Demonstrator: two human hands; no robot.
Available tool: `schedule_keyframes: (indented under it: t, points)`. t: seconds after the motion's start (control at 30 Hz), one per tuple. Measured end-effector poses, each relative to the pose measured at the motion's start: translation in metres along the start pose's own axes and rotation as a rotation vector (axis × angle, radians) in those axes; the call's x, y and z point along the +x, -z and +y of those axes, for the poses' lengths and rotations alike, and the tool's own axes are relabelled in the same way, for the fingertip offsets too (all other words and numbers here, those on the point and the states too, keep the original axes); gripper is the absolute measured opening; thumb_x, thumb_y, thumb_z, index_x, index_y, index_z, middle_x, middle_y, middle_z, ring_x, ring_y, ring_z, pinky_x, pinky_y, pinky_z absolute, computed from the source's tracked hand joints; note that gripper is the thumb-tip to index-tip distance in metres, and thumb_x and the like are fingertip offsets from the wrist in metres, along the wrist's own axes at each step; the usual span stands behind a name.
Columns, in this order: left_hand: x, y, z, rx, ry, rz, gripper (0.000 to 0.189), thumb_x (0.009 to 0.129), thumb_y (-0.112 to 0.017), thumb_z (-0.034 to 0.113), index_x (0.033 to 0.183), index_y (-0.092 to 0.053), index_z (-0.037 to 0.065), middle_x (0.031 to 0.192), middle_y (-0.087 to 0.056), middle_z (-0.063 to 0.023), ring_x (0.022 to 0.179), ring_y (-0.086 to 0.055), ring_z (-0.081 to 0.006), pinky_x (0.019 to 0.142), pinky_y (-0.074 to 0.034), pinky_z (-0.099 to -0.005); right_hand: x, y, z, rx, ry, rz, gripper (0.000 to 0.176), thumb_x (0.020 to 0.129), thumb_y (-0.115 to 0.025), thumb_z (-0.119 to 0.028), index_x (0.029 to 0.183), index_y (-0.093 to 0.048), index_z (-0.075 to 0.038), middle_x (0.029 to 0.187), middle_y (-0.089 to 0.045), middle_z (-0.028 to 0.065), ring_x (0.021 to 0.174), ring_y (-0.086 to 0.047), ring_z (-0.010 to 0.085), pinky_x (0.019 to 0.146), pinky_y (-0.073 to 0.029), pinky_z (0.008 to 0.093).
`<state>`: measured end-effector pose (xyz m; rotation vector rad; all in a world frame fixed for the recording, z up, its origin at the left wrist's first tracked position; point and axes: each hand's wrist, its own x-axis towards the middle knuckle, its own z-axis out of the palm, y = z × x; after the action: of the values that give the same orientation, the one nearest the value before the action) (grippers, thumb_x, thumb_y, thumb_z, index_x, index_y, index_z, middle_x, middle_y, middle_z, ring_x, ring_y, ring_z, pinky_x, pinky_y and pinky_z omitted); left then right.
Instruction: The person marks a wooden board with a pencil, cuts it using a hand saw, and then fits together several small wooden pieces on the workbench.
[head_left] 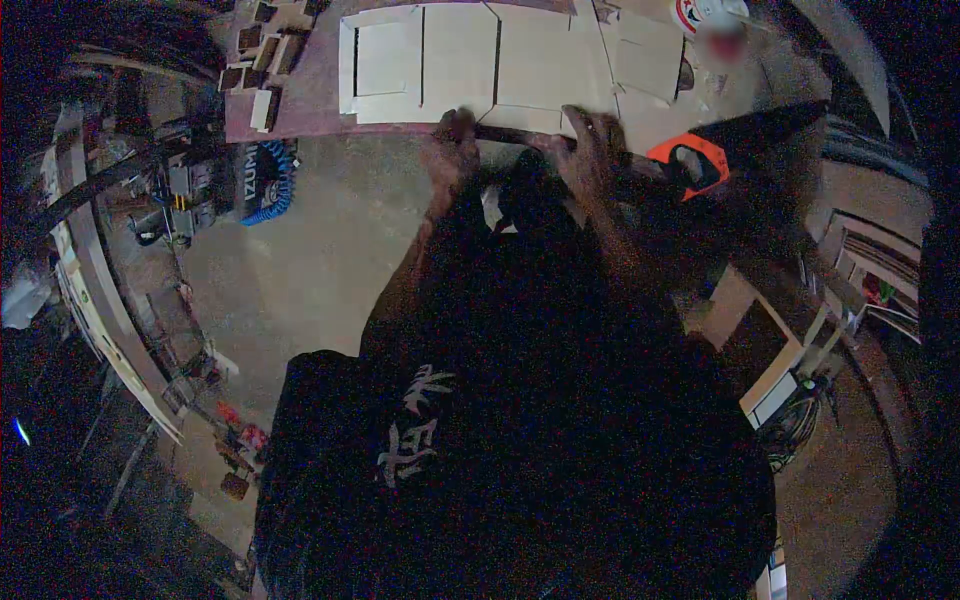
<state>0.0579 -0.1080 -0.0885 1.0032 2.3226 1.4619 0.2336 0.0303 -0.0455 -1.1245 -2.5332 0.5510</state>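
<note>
Several pale flat boards (pixel 460 60) lie side by side on the reddish tabletop (pixel 320 112) ahead of me. My left hand (pixel 453 150) is at their front edge, its fingers curled in against the border. A short way to the right, my right hand (pixel 590 150) is bent around the same edge, thumb side over the pale surface. Between the hands runs a narrow front strip of board. The undersides of both hands are dark, and I cannot tell how far the fingers wrap beneath. Right of my right hand is a saw with an orange handle (pixel 712 165).
Small wooden blocks (pixel 265 55) cluster on the table's left. A white can (pixel 705 14) stands at the back right. On the floor are a bag with blue trim marked IZUMI (pixel 265 185), a wooden frame (pixel 775 350) and coiled cable (pixel 800 425). Long planks (pixel 110 320) line the left side.
</note>
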Motion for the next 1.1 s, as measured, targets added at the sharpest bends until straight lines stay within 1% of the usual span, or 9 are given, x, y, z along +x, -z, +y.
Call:
schedule_keyframes:
  t: [0.17, 0.33, 0.43, 0.53, 0.7, 0.73, 0.83, 1.0, 1.1]
  points:
    - [-0.012, -0.016, -0.045, 0.175, -0.169, -0.106, 0.03, 0.088, -0.058, 0.012, 0.113, -0.063, -0.004, 0.104, -0.07, -0.0192, 0.093, -0.068, -0.0269, 0.079, -0.053, -0.0339, 0.0, -0.01, 0.009, -0.01, -0.005, 0.004, 0.051, 0.072, -0.077, -0.021, 0.121, -0.064, -0.012, 0.109, -0.057, 0.0141, 0.108, -0.051, 0.0339, 0.097, -0.04, 0.0467]
    - [-0.015, -0.012, -0.044, 0.535, -0.234, -0.167, 0.032, 0.087, -0.056, 0.011, 0.114, -0.061, -0.006, 0.106, -0.069, -0.0205, 0.098, -0.067, -0.0296, 0.083, -0.053, -0.0374, 0.0, -0.006, 0.007, -0.029, -0.024, -0.015, 0.05, 0.072, -0.079, -0.02, 0.119, -0.065, -0.014, 0.11, -0.057, 0.0126, 0.109, -0.051, 0.0336, 0.096, -0.042, 0.0465]
    - [-0.024, -0.019, -0.05, 0.421, -0.271, -0.045, 0.035, 0.086, -0.055, 0.011, 0.116, -0.06, -0.007, 0.104, -0.069, -0.0219, 0.099, -0.067, -0.0332, 0.087, -0.053, -0.04, -0.002, -0.009, 0.005, 0.05, -0.083, -0.009, 0.05, 0.073, -0.078, -0.02, 0.12, -0.065, -0.014, 0.113, -0.057, 0.0122, 0.11, -0.051, 0.0336, 0.096, -0.043, 0.0465]
    - [-0.026, -0.028, -0.069, 0.455, -0.325, -0.057, 0.039, 0.083, -0.055, 0.008, 0.119, -0.058, -0.007, 0.102, -0.069, -0.0231, 0.1, -0.066, -0.0365, 0.088, -0.052, -0.0411, 0.002, 0.005, -0.001, -0.055, -0.051, -0.05, 0.051, 0.074, -0.077, -0.022, 0.122, -0.064, -0.014, 0.115, -0.058, 0.0124, 0.111, -0.051, 0.0337, 0.097, -0.042, 0.0467]
    - [-0.031, -0.034, -0.084, 0.24, -0.016, -0.16, 0.04, 0.082, -0.056, 0.007, 0.119, -0.058, -0.007, 0.101, -0.069, -0.0252, 0.097, -0.067, -0.0391, 0.085, -0.053, -0.0421, -0.001, -0.002, 0.004, -0.031, -0.032, -0.009, 0.049, 0.073, -0.077, -0.022, 0.12, -0.066, -0.013, 0.115, -0.059, 0.012, 0.112, -0.051, 0.0335, 0.099, -0.041, 0.0477]
    - [-0.023, -0.022, -0.053, 0.277, -0.023, -0.147, 0.04, 0.082, -0.056, 0.007, 0.119, -0.058, -0.007, 0.102, -0.069, -0.0254, 0.096, -0.067, -0.0392, 0.084, -0.054, -0.0427, -0.001, -0.003, 0.003, -0.03, -0.033, 0.006, 0.049, 0.073, -0.077, -0.022, 0.12, -0.066, -0.013, 0.114, -0.059, 0.0119, 0.112, -0.051, 0.0335, 0.099, -0.041, 0.0477]
    - [-0.021, -0.021, -0.059, 0.137, 0.018, -0.165, 0.04, 0.082, -0.055, 0.007, 0.12, -0.059, -0.007, 0.105, -0.068, -0.0264, 0.093, -0.067, -0.0406, 0.081, -0.054, -0.0449, 0.002, 0.001, 0.0, -0.003, -0.053, -0.011, 0.048, 0.072, -0.078, -0.019, 0.118, -0.067, -0.012, 0.112, -0.059, 0.0124, 0.112, -0.051, 0.0332, 0.1, -0.04, 0.0465]
    - [-0.023, -0.019, -0.064, 0.269, -0.131, -0.172, 0.039, 0.083, -0.054, 0.008, 0.12, -0.06, -0.005, 0.107, -0.067, -0.0256, 0.093, -0.066, -0.042, 0.082, -0.053, -0.0452, -0.001, -0.009, 0.006, 0.053, -0.073, -0.009, 0.049, 0.07, -0.079, -0.016, 0.118, -0.067, -0.012, 0.11, -0.059, 0.0127, 0.11, -0.051, 0.0332, 0.1, -0.038, 0.0457]
    - [-0.016, -0.012, -0.029, 0.341, -0.143, -0.135, 0.04, 0.084, -0.054, 0.009, 0.121, -0.059, -0.004, 0.108, -0.067, -0.0243, 0.095, -0.065, -0.0415, 0.084, -0.053, -0.0448, 0.0, -0.005, 0.004, 0.04, -0.038, 0.008, 0.049, 0.07, -0.079, -0.016, 0.117, -0.067, -0.012, 0.109, -0.059, 0.0124, 0.109, -0.051, 0.0329, 0.099, -0.039, 0.0458]
